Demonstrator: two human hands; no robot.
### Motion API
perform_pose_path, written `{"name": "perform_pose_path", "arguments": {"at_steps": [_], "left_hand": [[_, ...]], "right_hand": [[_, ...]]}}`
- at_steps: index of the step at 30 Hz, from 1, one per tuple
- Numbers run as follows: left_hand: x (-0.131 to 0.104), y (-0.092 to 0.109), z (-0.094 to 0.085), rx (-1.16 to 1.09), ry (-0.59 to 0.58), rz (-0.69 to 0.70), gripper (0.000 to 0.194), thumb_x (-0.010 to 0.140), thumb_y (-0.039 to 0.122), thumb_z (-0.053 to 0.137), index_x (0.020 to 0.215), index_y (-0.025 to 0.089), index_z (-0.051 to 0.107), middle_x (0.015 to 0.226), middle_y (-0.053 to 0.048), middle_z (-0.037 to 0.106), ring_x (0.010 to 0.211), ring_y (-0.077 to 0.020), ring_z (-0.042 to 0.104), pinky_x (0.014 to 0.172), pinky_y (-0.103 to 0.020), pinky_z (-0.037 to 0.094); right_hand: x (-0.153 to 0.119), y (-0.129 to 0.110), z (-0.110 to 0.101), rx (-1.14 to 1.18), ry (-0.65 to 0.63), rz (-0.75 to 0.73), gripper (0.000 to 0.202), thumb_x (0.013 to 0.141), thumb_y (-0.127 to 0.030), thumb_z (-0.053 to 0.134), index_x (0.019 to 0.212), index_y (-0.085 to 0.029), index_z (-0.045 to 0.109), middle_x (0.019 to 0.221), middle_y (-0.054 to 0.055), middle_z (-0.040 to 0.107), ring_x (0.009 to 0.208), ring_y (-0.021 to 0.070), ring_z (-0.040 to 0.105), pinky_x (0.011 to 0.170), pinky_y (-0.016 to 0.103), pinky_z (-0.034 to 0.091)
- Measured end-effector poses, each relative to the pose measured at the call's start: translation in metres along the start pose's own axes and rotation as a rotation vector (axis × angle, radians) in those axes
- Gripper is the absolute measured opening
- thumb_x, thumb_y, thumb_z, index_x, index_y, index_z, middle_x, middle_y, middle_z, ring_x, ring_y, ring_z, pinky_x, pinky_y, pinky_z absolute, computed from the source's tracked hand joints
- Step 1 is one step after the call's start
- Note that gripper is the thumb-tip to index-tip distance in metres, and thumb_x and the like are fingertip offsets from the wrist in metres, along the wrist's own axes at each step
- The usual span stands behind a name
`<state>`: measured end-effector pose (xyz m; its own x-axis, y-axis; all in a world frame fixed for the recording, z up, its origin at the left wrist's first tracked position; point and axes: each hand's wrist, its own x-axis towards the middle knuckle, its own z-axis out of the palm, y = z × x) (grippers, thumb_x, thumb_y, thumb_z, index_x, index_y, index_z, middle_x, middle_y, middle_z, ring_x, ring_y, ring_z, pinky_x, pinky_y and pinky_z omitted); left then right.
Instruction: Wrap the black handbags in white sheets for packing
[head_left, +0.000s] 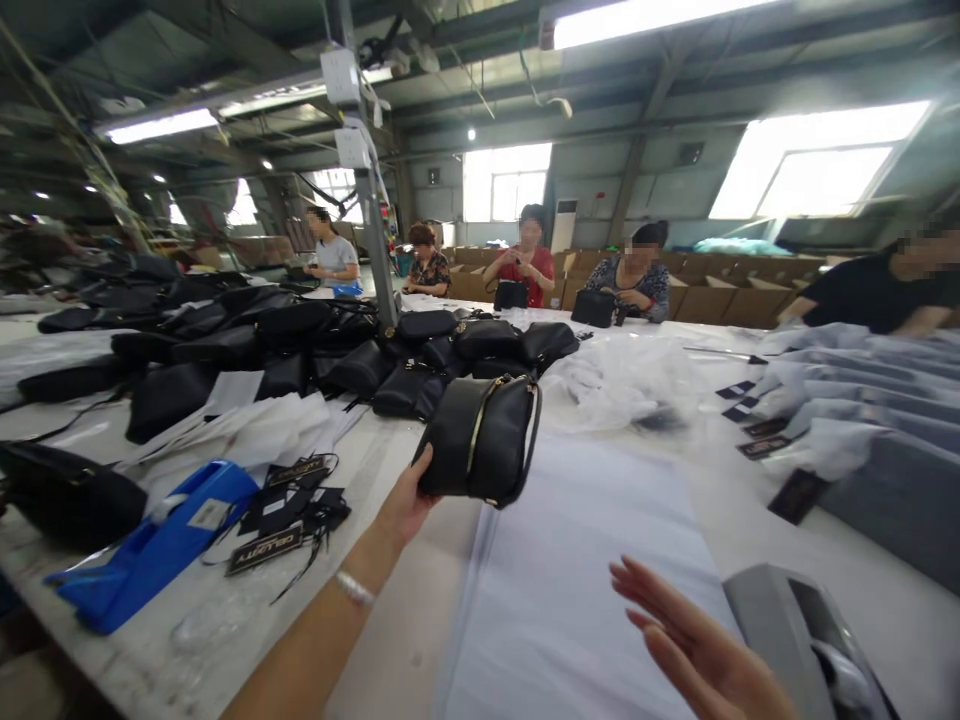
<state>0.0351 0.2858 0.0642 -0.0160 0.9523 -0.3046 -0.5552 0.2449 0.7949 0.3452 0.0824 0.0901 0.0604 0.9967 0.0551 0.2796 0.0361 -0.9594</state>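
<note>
My left hand (409, 500) grips the lower left corner of a black bag (480, 440) with a gold zipper and a strap along its right side. The bag is held up above the table, over the far end of a stack of white sheets (585, 570). At the lower right, my right hand (697, 640) is above the sheets with its fingers stretched out and nothing in it. Just right of that hand stands a grey tape dispenser (780, 620), partly behind it.
Many black bags (210, 345) are heaped at the back left. Nearer are a blue tool (165, 540) and black tags (266, 548). Clear plastic (622, 375) lies behind the sheets; wrapped grey items (892, 490) line the right. Several people work across the table.
</note>
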Motion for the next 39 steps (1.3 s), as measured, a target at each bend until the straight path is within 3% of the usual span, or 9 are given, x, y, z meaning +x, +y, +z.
{"name": "perform_pose_path", "arguments": {"at_steps": [5, 11, 15, 19, 22, 25, 30, 35, 39], "left_hand": [[-0.129, -0.069, 0.005, -0.081, -0.156, 0.066, 0.055, 0.086, 0.041, 0.069, 0.137, 0.028, 0.052, 0.141, -0.006, 0.057, 0.133, -0.0256, 0.050, 0.107, -0.036, 0.048], [-0.209, -0.130, -0.015, 0.205, -0.347, 0.078, 0.075, 0.074, 0.048, 0.078, 0.139, 0.024, 0.052, 0.142, -0.011, 0.055, 0.136, -0.0347, 0.044, 0.112, -0.045, 0.040], [-0.217, -0.112, -0.029, 0.259, -0.369, 0.093, 0.055, 0.085, 0.047, 0.067, 0.133, 0.024, 0.057, 0.143, -0.010, 0.055, 0.136, -0.0321, 0.045, 0.112, -0.045, 0.040], [-0.214, -0.076, -0.033, 0.412, -0.242, 0.407, 0.041, 0.098, 0.042, 0.048, 0.136, 0.028, 0.053, 0.146, -0.006, 0.050, 0.136, -0.0257, 0.045, 0.113, -0.044, 0.039], [-0.212, -0.065, -0.023, 0.673, -0.426, 0.577, 0.041, 0.096, 0.039, 0.054, 0.136, 0.028, 0.054, 0.147, -0.006, 0.050, 0.137, -0.0240, 0.044, 0.117, -0.043, 0.034], [-0.213, -0.069, -0.010, 0.811, -0.634, 0.567, 0.050, 0.091, 0.039, 0.062, 0.139, 0.027, 0.051, 0.144, -0.006, 0.053, 0.135, -0.0234, 0.047, 0.116, -0.041, 0.035], [-0.215, -0.082, -0.004, 0.719, -0.668, 0.531, 0.054, 0.082, 0.038, 0.074, 0.132, 0.026, 0.057, 0.130, -0.005, 0.064, 0.119, -0.0231, 0.059, 0.105, -0.037, 0.047], [-0.210, -0.087, -0.011, 0.625, -0.496, 0.587, 0.046, 0.079, 0.031, 0.077, 0.123, 0.029, 0.066, 0.121, -0.004, 0.068, 0.113, -0.0251, 0.062, 0.104, -0.040, 0.048], [-0.218, -0.085, -0.023, 0.609, -0.383, 0.529, 0.040, 0.083, 0.026, 0.071, 0.123, 0.029, 0.066, 0.114, -0.005, 0.070, 0.093, -0.0211, 0.067, 0.089, -0.035, 0.055]], "right_hand": [[-0.002, -0.040, 0.046, 0.316, 0.136, 0.031, 0.075, 0.083, -0.060, 0.067, 0.145, -0.023, 0.046, 0.139, 0.015, 0.055, 0.126, 0.0333, 0.053, 0.103, 0.049, 0.048], [-0.042, -0.043, 0.006, 0.061, 0.055, 0.191, 0.062, 0.073, -0.052, 0.079, 0.120, -0.013, 0.065, 0.105, 0.012, 0.073, 0.099, 0.0333, 0.068, 0.085, 0.043, 0.060], [-0.063, -0.057, -0.036, -0.202, -0.145, 0.111, 0.063, 0.069, -0.044, 0.083, 0.123, -0.016, 0.064, 0.103, 0.007, 0.074, 0.094, 0.0306, 0.069, 0.081, 0.038, 0.061], [-0.063, -0.082, -0.042, -0.401, -0.355, 0.039, 0.068, 0.076, -0.040, 0.079, 0.137, -0.023, 0.056, 0.121, 0.005, 0.069, 0.105, 0.0292, 0.067, 0.094, 0.037, 0.055], [-0.056, -0.089, -0.032, -0.500, -0.473, 0.016, 0.069, 0.079, -0.042, 0.077, 0.141, -0.027, 0.051, 0.132, 0.004, 0.063, 0.117, 0.0300, 0.061, 0.103, 0.038, 0.049], [-0.050, -0.086, -0.024, -0.580, -0.541, 0.007, 0.071, 0.080, -0.044, 0.075, 0.143, -0.028, 0.049, 0.135, 0.003, 0.060, 0.120, 0.0297, 0.059, 0.104, 0.037, 0.048], [-0.045, -0.085, -0.021, -0.701, -0.566, 0.002, 0.069, 0.081, -0.047, 0.073, 0.143, -0.029, 0.048, 0.131, 0.002, 0.063, 0.114, 0.0285, 0.063, 0.101, 0.035, 0.049], [-0.038, -0.086, -0.012, -0.840, -0.527, -0.009, 0.066, 0.082, -0.049, 0.071, 0.142, -0.030, 0.049, 0.130, 0.002, 0.064, 0.111, 0.0287, 0.064, 0.096, 0.035, 0.050], [-0.039, -0.074, -0.010, -1.038, -0.347, -0.091, 0.070, 0.082, -0.054, 0.067, 0.144, -0.029, 0.047, 0.123, 0.007, 0.067, 0.105, 0.0325, 0.065, 0.090, 0.043, 0.051]]}}
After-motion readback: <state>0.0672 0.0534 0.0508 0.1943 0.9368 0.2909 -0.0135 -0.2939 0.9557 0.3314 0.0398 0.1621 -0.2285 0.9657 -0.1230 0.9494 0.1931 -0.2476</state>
